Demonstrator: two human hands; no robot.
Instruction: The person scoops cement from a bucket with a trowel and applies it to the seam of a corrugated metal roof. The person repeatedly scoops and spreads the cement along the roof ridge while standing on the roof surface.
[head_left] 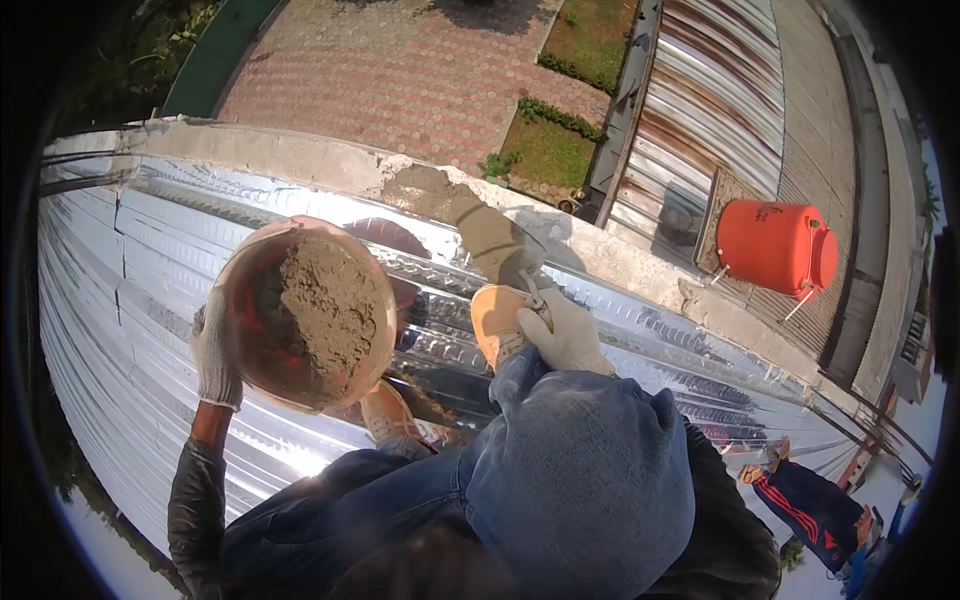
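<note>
Ribbed metal roofing; gloved hands; round bucket holding crumbly mortar.

Whitish knit gloves, dark sleeves, blue jeans (a little faded), tan shoes.

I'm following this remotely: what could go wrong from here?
Bucket: only the left hand is seen on it, so it could tip and spill mortar.

Footing: the metal sheets look smooth and shiny, so a shoe could slip near the ledge above the paved yard.

Trowel: the right hand works it close to that shoe, so it might knock the foot.
</note>
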